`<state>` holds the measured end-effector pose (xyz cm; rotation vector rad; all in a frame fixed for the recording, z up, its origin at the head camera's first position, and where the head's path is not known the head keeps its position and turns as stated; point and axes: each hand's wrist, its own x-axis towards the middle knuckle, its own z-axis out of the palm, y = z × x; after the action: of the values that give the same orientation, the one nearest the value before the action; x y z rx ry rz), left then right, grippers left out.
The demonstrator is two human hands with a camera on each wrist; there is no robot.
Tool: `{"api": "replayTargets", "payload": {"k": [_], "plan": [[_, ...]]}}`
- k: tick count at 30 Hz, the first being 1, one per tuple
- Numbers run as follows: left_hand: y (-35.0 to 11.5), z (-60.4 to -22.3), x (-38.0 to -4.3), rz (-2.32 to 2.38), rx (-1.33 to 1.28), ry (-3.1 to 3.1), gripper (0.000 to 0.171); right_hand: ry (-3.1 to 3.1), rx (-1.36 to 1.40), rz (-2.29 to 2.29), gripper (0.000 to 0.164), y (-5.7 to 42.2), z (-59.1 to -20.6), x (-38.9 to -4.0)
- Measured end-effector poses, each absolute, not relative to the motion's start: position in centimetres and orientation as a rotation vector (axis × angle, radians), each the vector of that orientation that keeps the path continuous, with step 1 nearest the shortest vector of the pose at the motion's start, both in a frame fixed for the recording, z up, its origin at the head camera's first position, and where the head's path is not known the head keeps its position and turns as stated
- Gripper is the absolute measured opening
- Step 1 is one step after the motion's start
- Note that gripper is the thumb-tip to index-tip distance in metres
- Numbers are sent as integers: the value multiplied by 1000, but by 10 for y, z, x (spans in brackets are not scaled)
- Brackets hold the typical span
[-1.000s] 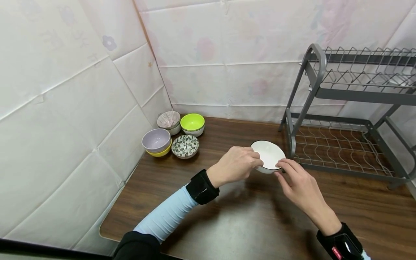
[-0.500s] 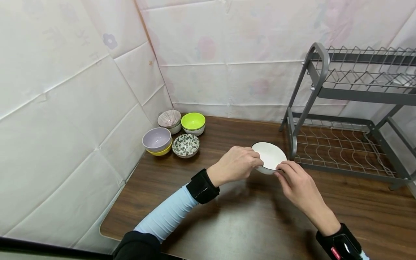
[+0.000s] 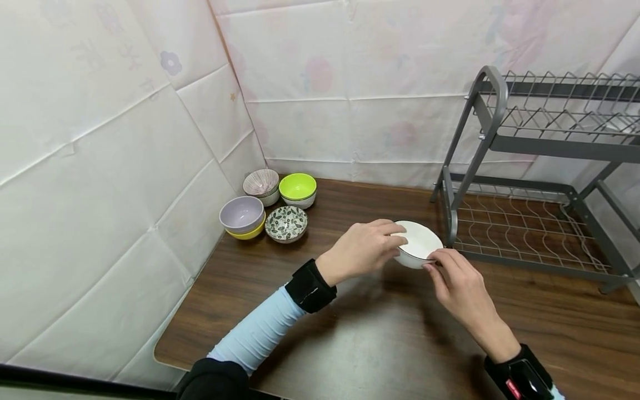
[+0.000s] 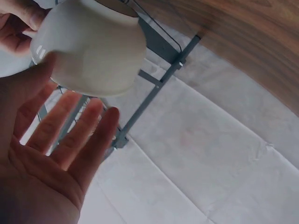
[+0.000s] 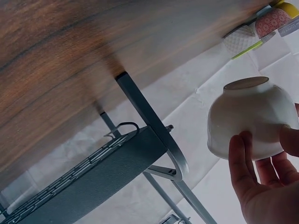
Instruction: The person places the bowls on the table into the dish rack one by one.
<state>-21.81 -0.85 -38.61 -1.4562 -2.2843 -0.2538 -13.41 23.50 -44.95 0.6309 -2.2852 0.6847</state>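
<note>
The right grip (image 3: 462,286) is pinching the dark-rimmed white bowl (image 3: 420,239) between thumb and fingers, so the bowl is hanging just beyond that grip's fingertips, above the wooden surface (image 3: 340,355). The left grip (image 3: 367,249) is hovering at the bowl's left side, fingers loosely extended (whether they are touching it, I cannot tell). A two-tier dish rack (image 3: 565,146) is standing beyond the right grip; a lavender bowl (image 3: 242,215) and a leaf-patterned bowl (image 3: 286,224) are resting left of the left grip.
</note>
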Motion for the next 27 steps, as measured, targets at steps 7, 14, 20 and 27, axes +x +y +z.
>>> {"api": "replayTargets", "payload": {"k": [7,14,20,27], "plan": [[-20,-388,-229,-346,-1340,-2347,38,-2156,642,756,20,240,-453,-134],[-33,-386,-239,-305,-1233,-2429,37,-2088,624,770,45,242,-449,-136],[-37,-384,-240,-345,-1223,-2428,33,-2045,578,774,47,245,-444,-133],[-38,-386,-240,-334,-1225,-2419,26,-1963,506,791,52,250,-435,-125]]}}
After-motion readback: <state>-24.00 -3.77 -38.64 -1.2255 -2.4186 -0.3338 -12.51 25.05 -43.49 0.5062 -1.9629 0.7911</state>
